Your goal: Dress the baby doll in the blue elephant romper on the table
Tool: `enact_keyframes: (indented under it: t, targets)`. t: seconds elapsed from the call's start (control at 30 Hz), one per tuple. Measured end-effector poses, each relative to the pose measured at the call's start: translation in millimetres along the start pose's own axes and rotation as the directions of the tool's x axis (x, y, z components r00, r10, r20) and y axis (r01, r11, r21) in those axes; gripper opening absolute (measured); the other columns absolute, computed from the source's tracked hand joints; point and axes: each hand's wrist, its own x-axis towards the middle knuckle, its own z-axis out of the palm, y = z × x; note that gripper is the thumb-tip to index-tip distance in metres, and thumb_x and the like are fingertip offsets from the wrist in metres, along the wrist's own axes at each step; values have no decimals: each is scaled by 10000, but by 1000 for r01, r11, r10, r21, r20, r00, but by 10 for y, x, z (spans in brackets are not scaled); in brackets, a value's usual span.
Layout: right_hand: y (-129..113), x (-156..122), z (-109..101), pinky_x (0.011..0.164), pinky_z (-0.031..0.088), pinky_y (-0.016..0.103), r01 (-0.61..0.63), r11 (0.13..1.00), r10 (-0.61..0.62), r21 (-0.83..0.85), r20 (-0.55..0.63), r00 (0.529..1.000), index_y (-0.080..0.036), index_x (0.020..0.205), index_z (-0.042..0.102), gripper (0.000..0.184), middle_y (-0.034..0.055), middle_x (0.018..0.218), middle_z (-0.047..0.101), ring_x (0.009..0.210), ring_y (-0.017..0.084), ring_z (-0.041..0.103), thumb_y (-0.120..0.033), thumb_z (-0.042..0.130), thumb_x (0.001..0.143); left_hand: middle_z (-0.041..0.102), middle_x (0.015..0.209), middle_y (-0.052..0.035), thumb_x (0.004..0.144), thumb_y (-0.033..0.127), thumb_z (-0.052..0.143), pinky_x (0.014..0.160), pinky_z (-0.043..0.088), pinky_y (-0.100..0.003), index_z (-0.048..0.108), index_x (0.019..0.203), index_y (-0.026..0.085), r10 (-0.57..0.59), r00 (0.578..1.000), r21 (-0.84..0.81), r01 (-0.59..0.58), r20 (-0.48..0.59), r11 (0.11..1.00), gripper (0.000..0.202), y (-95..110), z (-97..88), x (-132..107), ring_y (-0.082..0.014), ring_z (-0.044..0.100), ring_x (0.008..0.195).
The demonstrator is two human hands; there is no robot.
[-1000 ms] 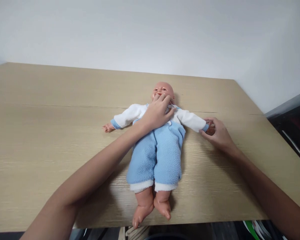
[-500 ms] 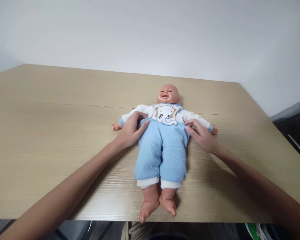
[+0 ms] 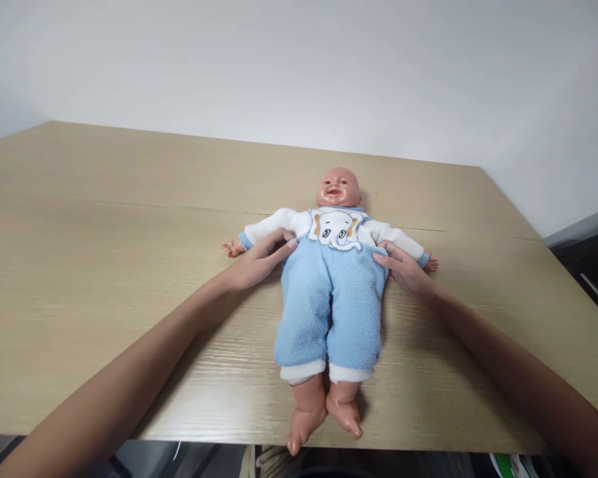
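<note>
A baby doll [image 3: 331, 292] lies on its back on the wooden table [image 3: 104, 252], head away from me and bare feet over the near edge. It wears a white top with an elephant patch and light blue fleece trousers. My left hand [image 3: 259, 260] grips the doll's side at the trouser top, under its outstretched arm. On the other side my right hand [image 3: 403, 267] holds the same spot, fingers curled against the waist.
A plain white wall rises behind the table. Dark shelving [image 3: 588, 265] stands off the right edge. Some cloth and coloured items [image 3: 503, 465] show below the near edge.
One second ago my left hand lay on the doll's chest and chin and my right held its wrist. Both hands have since come to the doll's waist, one on each side.
</note>
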Motion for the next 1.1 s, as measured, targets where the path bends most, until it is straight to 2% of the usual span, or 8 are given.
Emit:
enact_keyframes:
  t: [0.13,0.23,0.37,0.5,0.7,0.83,0.97,1.1]
  targets:
    - [-54,-32,51,721,451,342,107,989,-113,-101,-53,992,-279,956,588,527,-30,847,495,773,194,477,-761,797,923,568,964,-14,1087,673,619,880,471,-368,615,1011,234,14,999,-54,-11,42,998,445,-29,-42,-11,-217,524,908]
    - [-71,-69,82,781,483,360,160,976,-176,-146,-101,979,-284,976,595,512,-18,871,529,829,214,525,-763,773,948,581,967,-20,1087,663,624,896,480,-382,609,1037,244,2,1000,-53,-3,-17,999,423,-66,-29,-10,-225,529,914]
    - [-26,-103,79,763,489,372,192,961,-226,-199,-165,960,-294,1014,585,492,-6,880,563,844,233,560,-759,745,990,546,932,-8,1099,651,598,859,477,-373,584,1068,255,-41,996,-75,35,-84,997,398,-132,16,1,-224,509,885]
    - [-8,-153,56,696,423,386,183,922,-258,-341,-190,947,-291,1053,612,420,-10,841,543,757,228,510,-702,695,1049,559,921,0,1112,639,561,820,456,-353,590,1091,243,3,999,42,-1,-49,999,398,-162,21,2,-214,515,854]
    - [-10,-202,43,691,391,398,179,860,-289,-478,-167,943,-277,1055,640,272,-9,790,543,721,233,498,-547,644,1082,632,1012,-39,1138,597,484,942,479,-401,597,1014,237,55,998,189,-58,25,980,397,-135,-24,-8,-255,573,972]
    - [-12,-197,66,815,455,419,232,851,-313,-471,-101,944,-273,1014,635,252,36,930,634,845,255,572,-511,612,1094,571,943,-16,1126,611,505,903,481,-391,559,984,244,23,1000,170,-20,-13,985,398,-150,36,-18,-241,534,921]
    - [-6,-182,96,938,484,424,194,922,-226,-336,-59,972,-280,1031,614,283,48,1045,680,994,279,615,-557,618,1090,532,913,9,1107,718,541,839,484,-352,548,1042,243,-23,999,-52,21,-31,998,479,-146,148,-3,-208,497,862]
    - [16,-138,93,883,466,393,157,958,-179,-239,-75,981,-282,972,582,376,9,953,592,922,249,563,-636,629,1088,494,889,19,1096,796,543,816,465,-335,517,1012,249,-27,993,-133,12,-111,991,554,-119,234,32,-191,455,833]
